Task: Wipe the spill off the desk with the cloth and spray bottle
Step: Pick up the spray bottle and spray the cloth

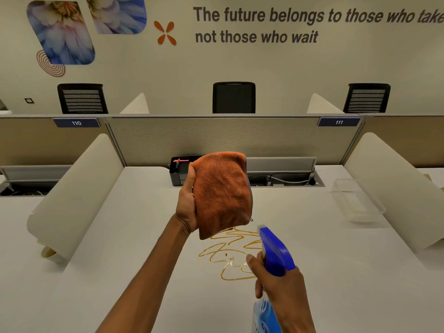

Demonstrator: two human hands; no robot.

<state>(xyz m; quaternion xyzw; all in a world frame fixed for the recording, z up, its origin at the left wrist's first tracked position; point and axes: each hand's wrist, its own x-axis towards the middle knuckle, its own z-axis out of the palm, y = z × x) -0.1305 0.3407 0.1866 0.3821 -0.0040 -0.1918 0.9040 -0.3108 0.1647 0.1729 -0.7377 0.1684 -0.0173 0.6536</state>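
Your left hand (186,200) grips the orange cloth (222,193), your right hand (283,289) the blue spray bottle (276,255), over the white bench (120,260) (amber squiggled spill (227,254)); grey cubicle partition (228,138) behind.

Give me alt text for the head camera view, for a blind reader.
The left hand holds up a folded orange cloth while the right hand grips a blue spray bottle, nozzle pointing toward a squiggly amber spill on the white desk.

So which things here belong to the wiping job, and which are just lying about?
Job: folded orange microfibre cloth, in left hand; blue plastic spray bottle, in right hand; amber squiggly spill; white desk.
Lying about: clear plastic tray; black box at the rear.
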